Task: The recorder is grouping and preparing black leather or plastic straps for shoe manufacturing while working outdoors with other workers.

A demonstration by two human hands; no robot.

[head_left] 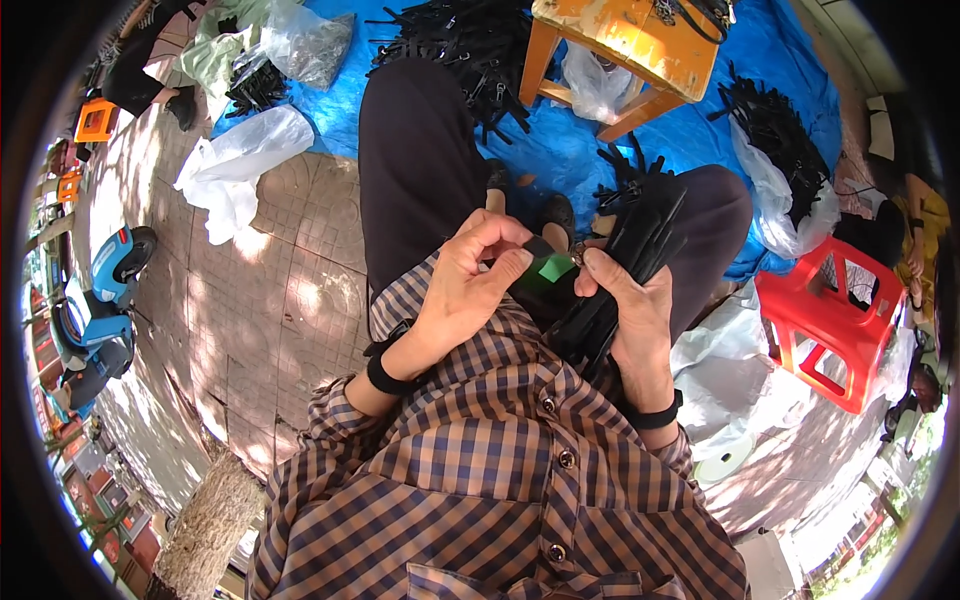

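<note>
My left hand is closed in a pinch, thumb and forefinger on the end of a small flat black strap. Across from it, my right hand is wrapped round a bundle of black straps that slants over my lap. At the right thumb and fingertips sits a small metal fitting, too small to make out well. Between the two hands a bright green patch shows below. More black straps lie just beyond the bundle, by my knee.
A blue tarp spreads ahead, bearing heaps of black straps and a wooden stool. To the right stand a red plastic stool and a bag of straps. A white plastic bag lies left on the paving. Other people sit nearby.
</note>
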